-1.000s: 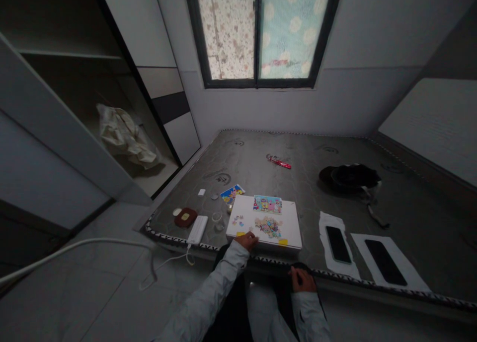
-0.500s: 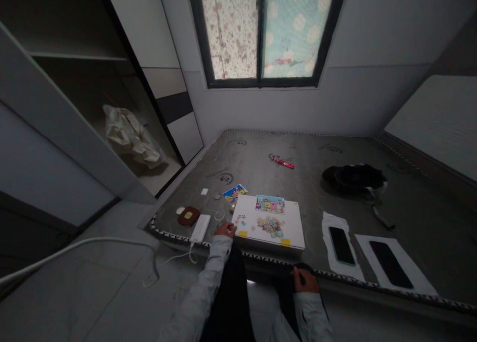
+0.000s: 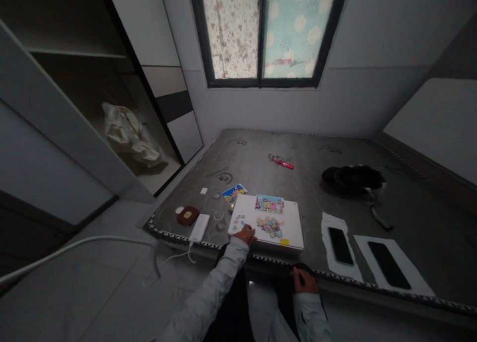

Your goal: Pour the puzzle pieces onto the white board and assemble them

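Note:
A white box [image 3: 294, 231] lies on the mattress, bearing a pile of small puzzle pieces [image 3: 271, 226], a few loose pieces [image 3: 239, 223] to their left and a colourful cartoon picture [image 3: 269, 204] at the far side. My left hand [image 3: 244, 234] is over the box's near left part, between the loose pieces and the pile. Its fingers are bent down and drawn together; whatever is at the fingertips is too small to make out. Loosely curled, my right hand [image 3: 305, 281] rests on my knee with nothing visible in it.
Left of the box are a white power bank [image 3: 199, 228] with a cable, a brown case [image 3: 187, 216], small clear round items [image 3: 219, 216] and a cartoon card [image 3: 234, 193]. Two phones [image 3: 340, 246] lie on white sheets at right. A black bag [image 3: 353, 178] and red item [image 3: 282, 162] lie farther back.
My left hand has moved right from the box's left edge onto its near part, covering a yellow patch and a single loose piece. My right hand stays on my knee.

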{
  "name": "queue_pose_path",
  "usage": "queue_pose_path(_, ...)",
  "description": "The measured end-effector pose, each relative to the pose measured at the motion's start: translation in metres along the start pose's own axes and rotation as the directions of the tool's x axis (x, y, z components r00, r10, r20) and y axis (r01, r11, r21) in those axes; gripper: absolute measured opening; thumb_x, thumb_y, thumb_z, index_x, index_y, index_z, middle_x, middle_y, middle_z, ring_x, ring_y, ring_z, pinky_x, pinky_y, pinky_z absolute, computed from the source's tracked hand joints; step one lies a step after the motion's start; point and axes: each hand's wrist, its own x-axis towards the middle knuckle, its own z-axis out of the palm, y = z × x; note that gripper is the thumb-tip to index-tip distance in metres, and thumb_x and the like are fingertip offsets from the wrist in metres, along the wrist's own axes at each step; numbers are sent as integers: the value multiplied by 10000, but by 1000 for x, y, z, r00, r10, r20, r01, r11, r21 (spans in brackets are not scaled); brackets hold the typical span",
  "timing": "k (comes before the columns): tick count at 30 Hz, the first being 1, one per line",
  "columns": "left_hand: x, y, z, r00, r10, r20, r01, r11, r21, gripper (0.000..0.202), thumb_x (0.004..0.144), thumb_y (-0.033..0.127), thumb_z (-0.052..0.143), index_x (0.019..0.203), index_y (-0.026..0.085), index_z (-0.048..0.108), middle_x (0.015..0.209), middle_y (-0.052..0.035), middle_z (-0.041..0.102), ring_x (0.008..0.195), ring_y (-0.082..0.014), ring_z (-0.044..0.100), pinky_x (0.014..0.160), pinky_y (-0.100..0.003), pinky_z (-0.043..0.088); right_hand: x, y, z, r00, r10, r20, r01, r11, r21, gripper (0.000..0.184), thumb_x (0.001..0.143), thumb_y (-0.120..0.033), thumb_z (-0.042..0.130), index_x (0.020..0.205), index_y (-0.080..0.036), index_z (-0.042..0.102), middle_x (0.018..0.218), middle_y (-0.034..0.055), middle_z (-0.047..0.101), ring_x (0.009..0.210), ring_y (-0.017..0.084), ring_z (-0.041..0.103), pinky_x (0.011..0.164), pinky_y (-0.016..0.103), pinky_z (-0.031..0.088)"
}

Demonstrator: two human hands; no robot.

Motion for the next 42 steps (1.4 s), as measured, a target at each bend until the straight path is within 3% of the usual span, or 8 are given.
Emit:
queue_pose_path(5, -6, -17, 8, 999, 24, 22, -24, 1000, -18, 340, 877, 246, 620, 1166, 407, 698, 1284, 34, 640, 861, -159, 657, 706, -260, 498, 2, -3, -1, 1000, -7, 17, 7, 1000, 27, 756, 941, -740, 229, 618, -226, 678, 724, 80, 722, 674, 210, 642, 701, 329, 424)
queue_pose_path(8, -7, -26, 8, 1000, 14, -25, -15, 999, -52, 350, 879, 215, 619, 1169, 391, 705, 1258, 46, 671, 962, -163, 665, 768, -245, 513, 3, -6, -1, 1000, 1, 10, -1, 1000, 23, 768, 930, -760, 205, 601, -238, 662, 708, 73, 714, 661, 211, 636, 689, 335, 420)
queue_pose_path(13, -1, -44, -2, 981, -98, -170, 80, 991, -110, 334, 993, 290, 446, 1218, 253, 689, 1243, -47, 693, 1135, -165, 631, 968, -262, 484, 0, -10, -2, 1000, 11, -2, -11, 1000, -12, 736, 958, -706, 205, 607, -239, 651, 685, 67, 693, 671, 213, 628, 706, 339, 409)
queue_pose_path(19, 3, -50, -13, 935, -254, -247, 217, 962, -167, 391, 937, 333, 569, 1302, 201, 617, 1106, -86, 734, 995, -209, 676, 856, -319, 525, -1, -6, 0, 1000, 11, -1, -11, 1000, -22, 720, 972, -672, 220, 630, -227, 671, 712, 70, 705, 704, 217, 644, 732, 337, 418)
queue_pose_path(25, 1, -32, -22, 954, -161, -253, 130, 982, -134, 328, 958, 303, 523, 1248, 211, 643, 1178, -68, 685, 1077, -202, 636, 877, -285, 502, -2, 9, 6, 999, 11, 36, -11, 1000, 5, 716, 946, -719, 258, 641, -235, 688, 729, 69, 719, 685, 210, 641, 707, 332, 426)
queue_pose_path(28, 10, -10, -24, 980, -73, -183, 54, 993, -104, 285, 945, 361, 549, 1182, 282, 685, 1219, -40, 662, 1047, -194, 644, 832, -281, 510, -1, 12, 6, 998, 19, 62, -20, 999, 26, 730, 920, -759, 271, 630, -236, 689, 722, 61, 721, 671, 207, 641, 690, 327, 423)
queue_pose_path(34, 32, 25, -28, 999, -9, -35, 10, 1000, 6, 399, 892, 451, 600, 1273, 335, 622, 1323, -24, 573, 1013, -190, 652, 817, -288, 502, 0, -2, -3, 999, 28, 22, -28, 999, 20, 743, 941, -735, 241, 638, -222, 686, 735, 73, 729, 688, 205, 649, 715, 327, 422)
queue_pose_path(42, 32, 23, -26, 999, 38, -31, -36, 999, 37, 301, 943, 447, 525, 1156, 332, 703, 1253, -11, 612, 982, -164, 654, 812, -258, 495, 1, -4, -3, 999, 48, 20, -49, 998, 34, 739, 932, -746, 256, 649, -223, 694, 748, 75, 736, 685, 209, 653, 724, 332, 435)
